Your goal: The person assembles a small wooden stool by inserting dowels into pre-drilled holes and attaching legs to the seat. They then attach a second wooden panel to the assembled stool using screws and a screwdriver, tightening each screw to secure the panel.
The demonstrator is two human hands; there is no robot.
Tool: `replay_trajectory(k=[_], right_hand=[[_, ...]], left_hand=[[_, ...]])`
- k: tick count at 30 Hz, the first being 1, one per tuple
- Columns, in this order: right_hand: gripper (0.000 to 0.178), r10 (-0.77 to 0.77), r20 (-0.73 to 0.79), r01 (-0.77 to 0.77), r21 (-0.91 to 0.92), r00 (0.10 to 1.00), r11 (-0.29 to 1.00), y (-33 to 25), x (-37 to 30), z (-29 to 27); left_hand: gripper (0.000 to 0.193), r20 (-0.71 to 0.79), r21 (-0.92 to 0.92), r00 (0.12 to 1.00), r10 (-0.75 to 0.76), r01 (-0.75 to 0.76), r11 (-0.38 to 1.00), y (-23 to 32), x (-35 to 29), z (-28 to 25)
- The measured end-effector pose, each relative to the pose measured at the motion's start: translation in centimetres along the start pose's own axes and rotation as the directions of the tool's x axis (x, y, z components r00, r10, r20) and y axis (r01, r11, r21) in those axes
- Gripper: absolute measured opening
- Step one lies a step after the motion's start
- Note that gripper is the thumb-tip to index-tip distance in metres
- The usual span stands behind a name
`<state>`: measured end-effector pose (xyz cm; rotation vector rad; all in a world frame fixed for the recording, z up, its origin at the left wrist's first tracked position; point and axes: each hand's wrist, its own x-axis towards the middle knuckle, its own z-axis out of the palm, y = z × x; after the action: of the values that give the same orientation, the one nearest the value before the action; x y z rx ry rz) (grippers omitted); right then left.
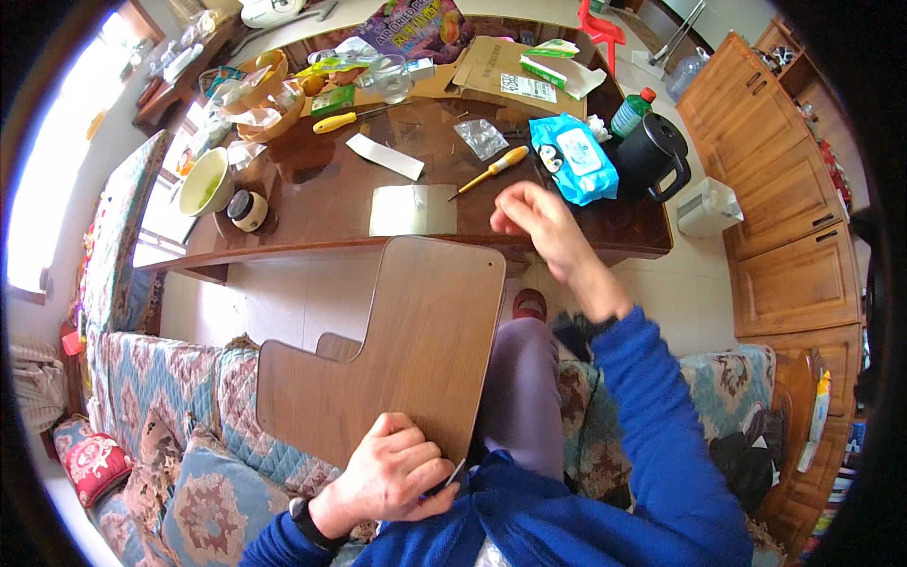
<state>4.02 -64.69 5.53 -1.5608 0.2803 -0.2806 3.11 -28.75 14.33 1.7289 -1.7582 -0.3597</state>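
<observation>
A brown wood-grain L-shaped board with rounded corners leans across my lap, a small hole near its far right corner. Another brown panel piece shows behind its inner corner. My left hand is closed over the board's near edge, beside a thin shiny edge I cannot make out. Above the table's front edge, my right hand has its fingers curled together; whatever they may hold is hidden. Close by it on the table lies a yellow-handled screwdriver, and a second yellow-handled screwdriver lies farther left.
The dark glossy table holds a clear plastic bag, white strip, blue wipes pack, black kettle, green bottle, cardboard box, jar and bowl. A patterned sofa surrounds me.
</observation>
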Motion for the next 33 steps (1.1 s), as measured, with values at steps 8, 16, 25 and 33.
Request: replay_trajectory(k=[8, 16, 25, 33], right_hand=[[0.026, -0.135, -0.06, 0.021, -0.847, 0.989, 0.531, 8.3, 19.6, -0.9], [0.038, -0.06, -0.232, -0.197, -0.917, 0.971, 0.346, 11.5, 23.8, 0.8], [0.014, 0.035, -0.067, -0.073, -0.743, 0.997, 0.665, 6.1, 20.9, -0.3], [0.012, 0.09, 0.3, 0.012, -0.322, 0.95, 0.947, -9.2, 3.1, -0.6]], left_hand=[[0.022, -0.048, 0.016, 0.996, -0.072, 0.072, 0.997, -1.1, 2.7, 0.4], [0.029, -0.129, -0.076, 0.988, -0.089, 0.08, 0.994, -1.4, 3.7, 0.2], [0.038, -0.051, -0.003, 0.999, -0.008, 0.008, 1.0, -1.6, 2.5, 0.8], [0.028, -0.037, -0.039, 0.998, 0.056, -0.057, 0.998, -0.7, 1.1, 1.7]])
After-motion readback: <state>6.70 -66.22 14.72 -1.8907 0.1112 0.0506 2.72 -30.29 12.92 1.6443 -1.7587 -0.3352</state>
